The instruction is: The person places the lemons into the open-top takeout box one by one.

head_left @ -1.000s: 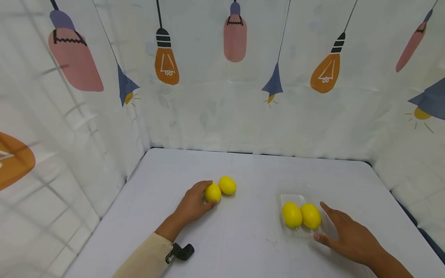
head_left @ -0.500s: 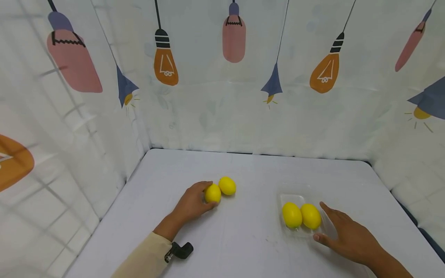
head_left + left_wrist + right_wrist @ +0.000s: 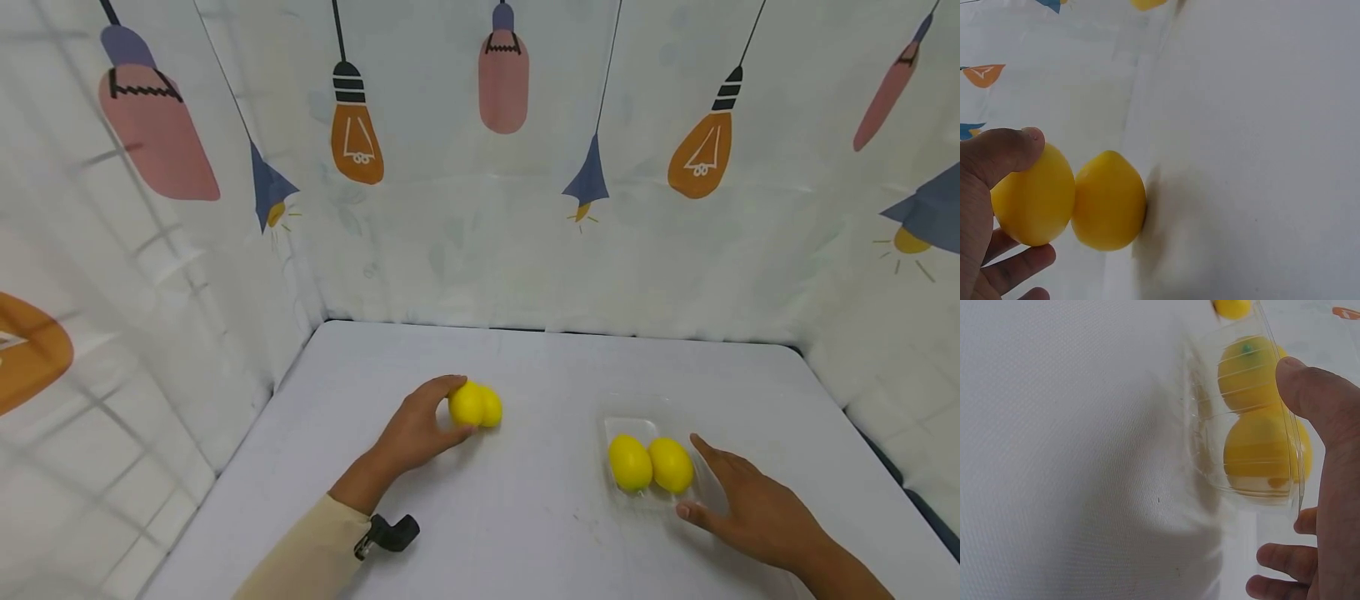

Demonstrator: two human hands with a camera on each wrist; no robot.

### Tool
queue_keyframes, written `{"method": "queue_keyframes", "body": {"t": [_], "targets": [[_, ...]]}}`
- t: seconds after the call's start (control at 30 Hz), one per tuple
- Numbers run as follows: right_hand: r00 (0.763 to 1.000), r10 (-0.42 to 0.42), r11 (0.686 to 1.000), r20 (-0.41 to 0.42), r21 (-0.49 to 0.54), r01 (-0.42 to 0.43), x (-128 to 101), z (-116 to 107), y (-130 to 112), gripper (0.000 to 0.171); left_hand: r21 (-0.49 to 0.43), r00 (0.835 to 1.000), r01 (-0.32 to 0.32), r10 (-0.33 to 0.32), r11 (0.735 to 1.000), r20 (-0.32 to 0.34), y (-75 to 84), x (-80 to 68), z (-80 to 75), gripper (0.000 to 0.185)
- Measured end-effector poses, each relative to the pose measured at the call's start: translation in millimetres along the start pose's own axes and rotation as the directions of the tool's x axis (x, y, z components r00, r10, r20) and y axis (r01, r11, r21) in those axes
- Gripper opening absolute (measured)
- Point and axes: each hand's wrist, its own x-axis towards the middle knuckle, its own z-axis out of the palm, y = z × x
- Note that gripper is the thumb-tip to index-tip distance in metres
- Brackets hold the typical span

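My left hand (image 3: 416, 429) grips a yellow lemon (image 3: 464, 404) between thumb and fingers, raised a little off the table. Just behind it a second lemon (image 3: 492, 407) rests on the table, partly hidden in the head view. In the left wrist view the held lemon (image 3: 1035, 200) appears side by side with the other lemon (image 3: 1110, 203). On the right stands a clear plastic container (image 3: 628, 427) with two lemons, a left one (image 3: 630, 463) and a right one (image 3: 671, 467). My right hand (image 3: 757, 508) is spread at the container's right side, its thumb at the rim.
A white table (image 3: 540, 517) carries everything. Behind it and along the sides hangs a pale curtain (image 3: 465, 250) printed with lamps and bulbs. A black device (image 3: 393, 533) sits on the left wrist.
My left hand has lifted its lemon from the table and shifted slightly up and to the right, now overlapping the second lemon in the head view. The right hand and the container stay put.
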Motion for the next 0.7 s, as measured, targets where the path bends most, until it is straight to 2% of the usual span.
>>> {"method": "queue_keyframes", "body": {"t": [0.1,0.27,0.47,0.7], "targets": [[1.000,0.006,1.000,0.006,0.000,-0.006,1,0,1,0.111,-0.002,1.000,-0.021,0.021,1.000,0.002,6.7,3.7,0.8,0.073],[1.000,0.008,1.000,0.007,0.010,-0.008,0,1,1,0.111,-0.002,1.000,-0.022,0.022,1.000,0.014,15.7,9.5,4.7,0.073],[1.000,0.003,1.000,-0.004,0.003,-0.003,0,1,1,0.111,-0.011,0.998,-0.059,0.059,0.998,0.021,21.7,16.3,12.5,0.072],[1.000,0.002,1.000,-0.003,0.001,-0.002,-1,0,0,0.110,-0.028,0.997,-0.072,0.073,0.997,0.037,27.5,21.9,19.0,0.072]]}}
